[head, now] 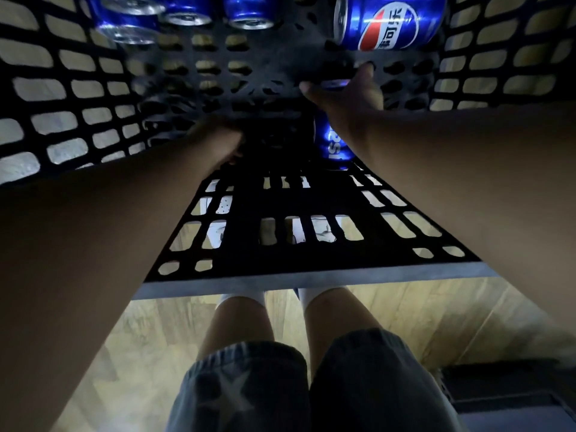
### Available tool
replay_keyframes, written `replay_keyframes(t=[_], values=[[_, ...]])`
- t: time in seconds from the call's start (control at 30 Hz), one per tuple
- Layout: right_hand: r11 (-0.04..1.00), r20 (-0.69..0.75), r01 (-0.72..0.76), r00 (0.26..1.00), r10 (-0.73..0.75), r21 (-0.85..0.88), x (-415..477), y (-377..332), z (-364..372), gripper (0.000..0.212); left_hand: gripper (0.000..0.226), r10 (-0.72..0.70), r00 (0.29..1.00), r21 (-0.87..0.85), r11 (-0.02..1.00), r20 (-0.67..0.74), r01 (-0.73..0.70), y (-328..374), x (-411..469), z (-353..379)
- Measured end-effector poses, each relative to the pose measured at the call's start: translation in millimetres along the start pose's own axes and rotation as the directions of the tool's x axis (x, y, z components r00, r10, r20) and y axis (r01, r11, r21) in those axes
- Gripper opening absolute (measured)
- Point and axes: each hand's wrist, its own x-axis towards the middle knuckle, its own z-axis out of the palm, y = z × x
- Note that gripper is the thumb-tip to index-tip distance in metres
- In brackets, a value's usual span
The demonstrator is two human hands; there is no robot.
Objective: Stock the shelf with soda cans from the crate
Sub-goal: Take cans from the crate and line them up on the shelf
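I look down into a black lattice crate (62, 98). My right hand (346, 95) reaches deep inside and grips a blue Pepsi can (333, 145); the can's body shows below my wrist and its end shows between thumb and fingers. My left hand (218, 141) is also inside the crate, fingers curled down into the dark, and what it touches is hidden. Three upright blue cans (187, 14) stand at the far left of the crate. One more blue can (389, 23) lies on its side at the far right. No shelf is in view.
The crate's near wall (311, 254) is right in front of my knees. Pale wooden floor (405, 316) lies below. A dark box-like object (505, 397) sits at the lower right.
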Motion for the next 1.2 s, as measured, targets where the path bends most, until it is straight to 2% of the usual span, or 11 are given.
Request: replay_keyframes(t=[0.1,0.23,0.37,0.47,0.63,0.73,0.8,0.87,1.0,1.07,1.2], values=[[0.999,-0.007,0.007,1.0,-0.007,-0.043,6,-1,1,0.079,0.031,0.006,1.0,-0.005,1.0,0.022,-0.006,-1,4,-2],[0.992,0.095,0.003,0.995,0.009,-0.125,7,-10,-1,0.084,0.03,0.008,1.0,-0.021,1.0,-0.019,-0.008,-1,-1,-10],[0.998,0.079,0.024,0.997,-0.019,-0.057,-3,-15,-7,0.069,0.032,0.094,0.995,0.047,0.995,-0.022,-0.092,-9,-14,-19],[0.974,0.082,0.055,0.996,-0.038,-0.22,-12,-18,-16,0.073,0.019,0.138,0.99,0.101,0.986,-0.021,-0.135,-16,-27,-27],[0.896,0.099,0.073,0.995,-0.032,-0.438,-29,-31,-26,0.092,0.023,0.168,0.985,0.183,0.97,-0.026,-0.161,-26,-55,-37],[0.847,0.2,0.179,0.976,-0.089,-0.5,-44,-35,-22,0.082,0.031,0.162,0.986,0.116,0.981,-0.024,-0.158,-37,-68,-41],[0.805,0.219,0.201,0.972,-0.09,-0.559,-52,-35,-21,0.072,0.028,0.165,0.986,0.091,0.983,-0.037,-0.161,-40,-74,-44],[0.819,0.2,0.177,0.977,-0.078,-0.545,-56,-31,-20,0.062,0.019,0.153,0.987,0.095,0.984,-0.042,-0.148,-40,-78,-48],[0.874,0.098,0.158,0.987,-0.127,-0.46,-70,-30,-16,0.068,0.016,0.141,0.988,0.105,0.985,-0.063,-0.134,-41,-80,-52],[0.875,0.102,0.185,0.982,-0.156,-0.448,-77,-34,-14,0.069,0.016,0.116,0.991,0.103,0.989,-0.067,-0.109,-41,-80,-53],[0.859,0.128,0.28,0.96,-0.25,-0.428,-89,-45,-20,0.066,0.031,0.079,0.994,0.025,0.997,-0.075,-0.077,-37,-90,-54]])
